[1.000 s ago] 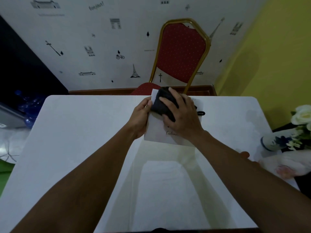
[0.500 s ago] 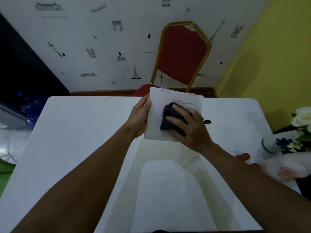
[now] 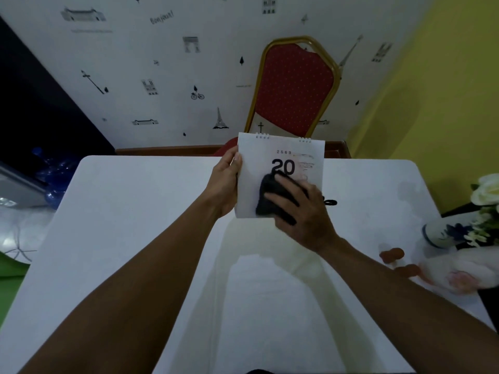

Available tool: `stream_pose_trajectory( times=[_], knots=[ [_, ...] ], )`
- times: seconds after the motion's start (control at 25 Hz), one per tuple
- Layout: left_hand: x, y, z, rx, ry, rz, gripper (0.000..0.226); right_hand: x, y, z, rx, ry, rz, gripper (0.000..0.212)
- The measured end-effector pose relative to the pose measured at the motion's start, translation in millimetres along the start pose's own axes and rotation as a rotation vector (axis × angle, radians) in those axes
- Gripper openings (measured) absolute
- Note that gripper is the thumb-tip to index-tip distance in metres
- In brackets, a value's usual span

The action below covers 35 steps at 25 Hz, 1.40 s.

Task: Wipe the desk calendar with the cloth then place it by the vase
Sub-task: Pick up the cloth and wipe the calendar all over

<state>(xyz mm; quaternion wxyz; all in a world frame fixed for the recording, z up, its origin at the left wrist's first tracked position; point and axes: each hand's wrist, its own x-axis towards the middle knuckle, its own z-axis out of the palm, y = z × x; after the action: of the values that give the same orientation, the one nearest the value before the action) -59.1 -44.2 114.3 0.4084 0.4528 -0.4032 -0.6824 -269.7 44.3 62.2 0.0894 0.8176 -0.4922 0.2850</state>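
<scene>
A white spiral-bound desk calendar (image 3: 259, 160) stands upright on the white table (image 3: 121, 211), its front page showing "20". My left hand (image 3: 225, 184) grips its left edge with the thumb on the front. My right hand (image 3: 301, 211) presses a dark cloth (image 3: 267, 195) against the lower part of the page. The blue-and-white vase (image 3: 438, 233) with white flowers (image 3: 486, 190) lies tilted at the table's right edge, well apart from the calendar.
A red chair (image 3: 294, 90) with a gold frame stands behind the table's far edge. A small black loop (image 3: 330, 203) lies just right of the calendar. Orange-brown bits (image 3: 391, 255) and a white-pink bundle (image 3: 459, 273) lie near the vase.
My right hand has slid the cloth down the calendar's front, from the top edge to the lower part, uncovering the printed "20". My left hand has kept its grip.
</scene>
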Motion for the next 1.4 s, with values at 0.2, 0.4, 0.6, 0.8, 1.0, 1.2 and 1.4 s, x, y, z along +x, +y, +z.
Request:
stream_pose_trajectory(
  times=[0.2, 0.4, 0.6, 0.8, 1.0, 1.2, 1.4],
  knots=[
    [-3, -9, 15, 0.061, -0.080, -0.021, 0.028, 60, 10, -6, 0.004, 0.092, 0.298, 0.047],
    [1, -6, 10, -0.054, -0.027, -0.034, 0.026, 31, -22, 6, 0.067, 0.041, 0.172, 0.046],
    [-3, -5, 3, -0.084, -0.025, -0.030, 0.027, -1, -16, 2, 0.053, -0.051, -0.120, 0.041],
    [-5, 0, 14, -0.144, -0.083, -0.127, 0.044, 48, 1, -5, 0.079, -0.028, 0.063, 0.045],
    [-2, 1, 15, -0.182, -0.103, -0.161, 0.047, 43, -16, 3, 0.109, 0.017, 0.082, 0.045],
    [-5, -7, 11, -0.282, -0.169, -0.181, 0.051, 24, -20, 3, 0.111, 0.020, 0.044, 0.046],
    [-14, -12, 11, -0.187, -0.193, -0.178, 0.051, 67, 16, -15, 0.139, 0.184, 0.783, 0.047]
  ],
)
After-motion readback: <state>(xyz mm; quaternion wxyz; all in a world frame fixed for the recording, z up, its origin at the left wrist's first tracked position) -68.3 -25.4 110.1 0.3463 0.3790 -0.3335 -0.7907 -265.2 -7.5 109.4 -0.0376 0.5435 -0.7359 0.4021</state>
